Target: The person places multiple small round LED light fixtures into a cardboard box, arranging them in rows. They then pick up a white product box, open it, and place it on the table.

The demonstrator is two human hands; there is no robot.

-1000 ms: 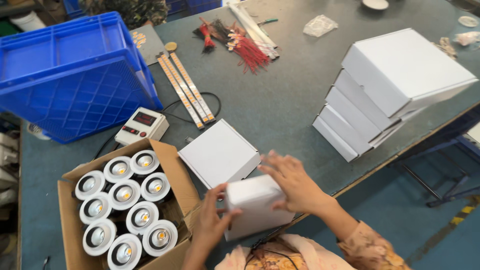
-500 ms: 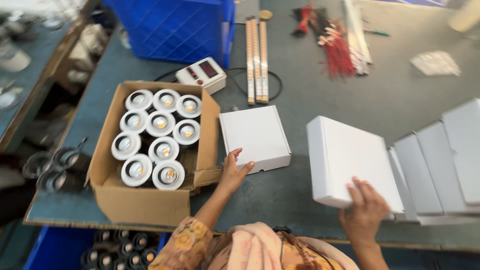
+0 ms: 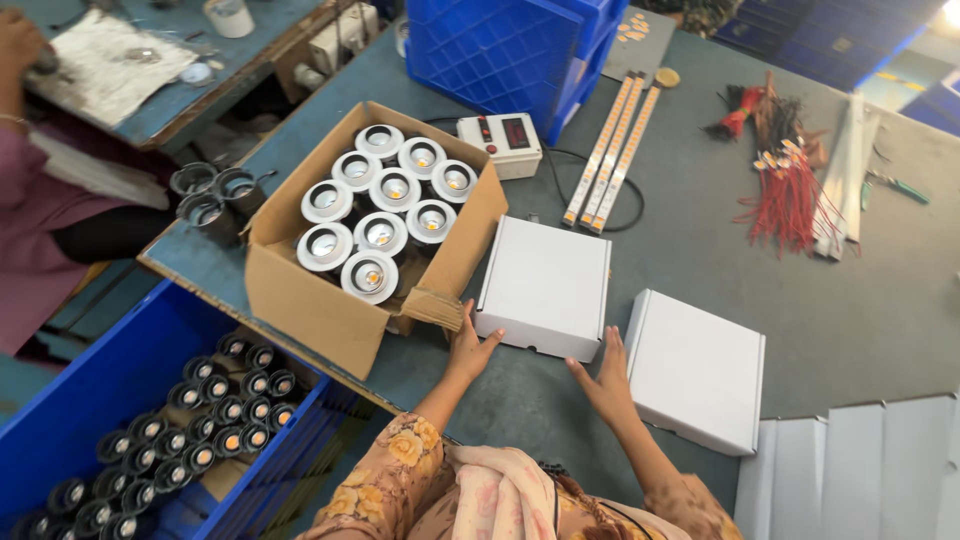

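Two flat white cardboard boxes lie on the grey table. My left hand [image 3: 468,345] touches the near left corner of the left white box [image 3: 545,285], fingers spread. On this box's near right edge rests my right hand [image 3: 607,378], fingers apart, between it and the second white box [image 3: 697,368]. Neither hand grips anything. An open brown carton [image 3: 330,300] holding several round white downlights [image 3: 380,195] stands just left of my left hand.
A stack of white boxes [image 3: 850,465] sits at the near right. Farther back are a small meter with a red display [image 3: 500,140], LED strips [image 3: 610,150], red wire bundles [image 3: 785,185] and a blue crate [image 3: 500,45]. Another blue crate of lamps [image 3: 150,440] is below left. A person's sleeve [image 3: 40,215] is at far left.
The view has swung left. My right hand set the second white box down flat and moved to the first box's right edge; my left hand stays at that box's left corner.
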